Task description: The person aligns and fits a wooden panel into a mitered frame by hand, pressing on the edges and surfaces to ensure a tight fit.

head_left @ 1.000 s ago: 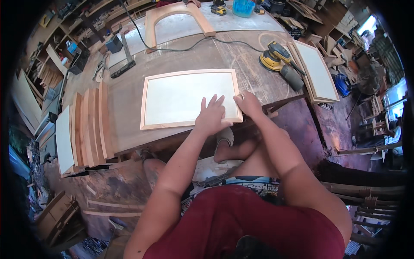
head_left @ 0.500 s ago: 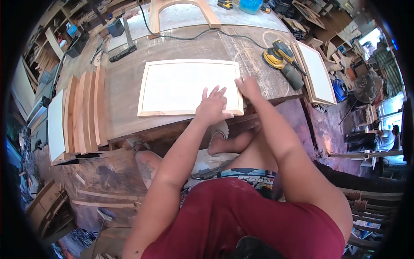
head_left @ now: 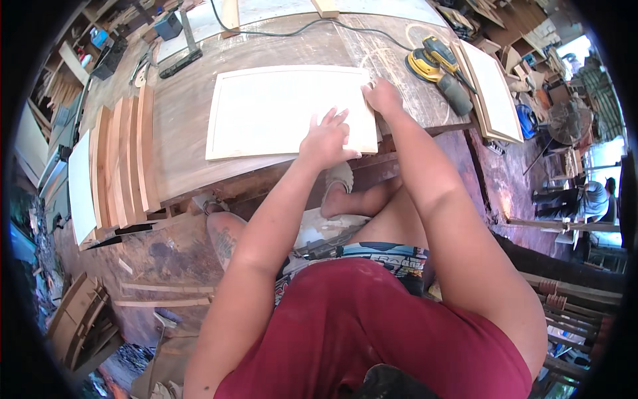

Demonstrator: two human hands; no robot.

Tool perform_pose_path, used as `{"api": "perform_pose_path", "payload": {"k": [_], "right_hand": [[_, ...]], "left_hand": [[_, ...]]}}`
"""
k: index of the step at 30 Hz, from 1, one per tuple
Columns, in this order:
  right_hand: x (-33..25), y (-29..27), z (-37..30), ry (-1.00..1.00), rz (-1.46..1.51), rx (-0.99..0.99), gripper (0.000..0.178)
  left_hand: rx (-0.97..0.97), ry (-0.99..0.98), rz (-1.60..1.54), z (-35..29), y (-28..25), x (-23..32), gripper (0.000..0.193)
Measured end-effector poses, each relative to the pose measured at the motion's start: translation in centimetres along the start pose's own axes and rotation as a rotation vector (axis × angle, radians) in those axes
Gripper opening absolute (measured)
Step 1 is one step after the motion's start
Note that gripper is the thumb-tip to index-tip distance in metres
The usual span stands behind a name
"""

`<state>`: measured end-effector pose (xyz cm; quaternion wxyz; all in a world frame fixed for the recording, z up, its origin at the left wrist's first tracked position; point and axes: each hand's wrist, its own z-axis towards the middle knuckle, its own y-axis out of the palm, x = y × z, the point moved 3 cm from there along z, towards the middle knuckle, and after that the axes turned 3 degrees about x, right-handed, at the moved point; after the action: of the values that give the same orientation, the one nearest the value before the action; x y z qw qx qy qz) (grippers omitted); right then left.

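Observation:
A white rectangular panel with a pale wooden frame (head_left: 256, 113) lies flat on the workbench, close to its front edge. My left hand (head_left: 325, 139) rests on the panel's near right part, fingers spread and flat. At the panel's right edge, my right hand (head_left: 384, 98) is closed, its fingers curled and pressed against the frame's side. Whatever those fingers may hold is hidden. To the right of that hand, a yellow and black sander (head_left: 435, 63) with a grey dust canister lies on the bench.
Curved wooden pieces (head_left: 123, 163) and a white panel (head_left: 81, 189) stand at the bench's left end. More framed panels (head_left: 492, 93) lean at the right. A black cord (head_left: 292, 33) crosses the bench's far side, near a clamp (head_left: 181, 61). A person (head_left: 588, 199) is far right.
The whole view has shifted, so the bench and panel sit higher in the picture. My right hand has slid slightly farther along the panel's right edge. My left hand stays on the panel.

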<state>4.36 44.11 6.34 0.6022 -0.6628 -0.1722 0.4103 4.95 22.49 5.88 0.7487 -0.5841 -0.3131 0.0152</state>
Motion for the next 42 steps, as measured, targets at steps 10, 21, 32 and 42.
{"api": "perform_pose_path", "payload": {"k": [10,21,32,42], "right_hand": [[2.8,-0.2,-12.4,-0.060,0.096,-0.152,0.042],[2.6,-0.8,-12.4,-0.134,0.183,-0.223,0.044],[3.3,-0.4,-12.3,-0.151,0.192,-0.269,0.044],[0.2,-0.4,-3.6,0.097,0.080,-0.141,0.045]], "left_hand": [[0.023,0.011,0.024,-0.7,0.5,-0.9,0.038],[-0.005,-0.027,-0.052,-0.5,1.2,-1.4,0.042],[0.017,-0.008,-0.006,-0.4,0.8,-0.8,0.041],[0.031,0.012,-0.032,-0.5,0.9,-1.2,0.043]]}}
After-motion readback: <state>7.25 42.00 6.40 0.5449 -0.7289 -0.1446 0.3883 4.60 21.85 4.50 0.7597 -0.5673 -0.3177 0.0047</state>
